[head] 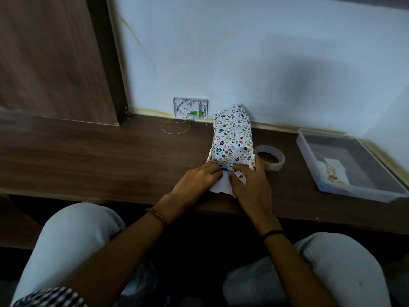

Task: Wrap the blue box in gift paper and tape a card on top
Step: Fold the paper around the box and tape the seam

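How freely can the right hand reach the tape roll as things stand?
Probably yes: the tape roll lies on the desk just beside the right hand, nothing between. But that hand holds the gift paper fold, so the left hand must hold it alone.

Dark wooden desk (pixel 110 151) with wrapped box (pixel 232 138), tape roll (pixel 275 166), clear plastic tray (pixel 358 194), yellow wire loop (pixel 174 133).
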Motion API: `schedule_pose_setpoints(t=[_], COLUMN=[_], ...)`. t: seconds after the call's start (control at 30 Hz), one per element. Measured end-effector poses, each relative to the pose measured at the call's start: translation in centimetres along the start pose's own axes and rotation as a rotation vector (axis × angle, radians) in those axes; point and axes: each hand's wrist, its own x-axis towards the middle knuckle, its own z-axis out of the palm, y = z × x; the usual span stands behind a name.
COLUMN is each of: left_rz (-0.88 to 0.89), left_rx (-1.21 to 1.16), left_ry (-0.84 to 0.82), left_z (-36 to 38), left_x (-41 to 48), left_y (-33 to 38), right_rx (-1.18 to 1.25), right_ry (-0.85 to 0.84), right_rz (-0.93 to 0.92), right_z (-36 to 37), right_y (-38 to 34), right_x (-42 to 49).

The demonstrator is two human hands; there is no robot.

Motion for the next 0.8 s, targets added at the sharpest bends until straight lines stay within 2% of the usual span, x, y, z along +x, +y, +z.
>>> schedule_pose_setpoints(t=[0.13, 0.33, 0.53, 0.67, 0.8], left_rz=[0.002, 0.022, 0.045, 0.126, 0.125], left_rx=[-0.015, 0.023, 0.051, 0.195, 0.198], left_ry=[-0.013, -0.049, -0.052, 0.017, -0.17], left_z=[0.2, 0.3, 0.4, -0.3, -1.6], left_x=[0.2, 0.3, 0.6, 0.8, 0.1], left_y=[-0.2, -0.5, -0.7, -0.7, -0.8], right_rx=[-0.042, -0.267, -0.442, -0.453, -0.444], right_ry=[0.059, 0.175, 0.034, -0.011, 0.038], right_rz=[-0.034, -0.135, -0.386, -0.407, -0.412], right_z=[-0.1, -1.7, -3.1, -3.4, -3.0], right_y=[-0.3, -1.1, -1.7, -1.5, -1.3], right_x=[0.3, 2.2, 5.5, 6.5, 6.4])
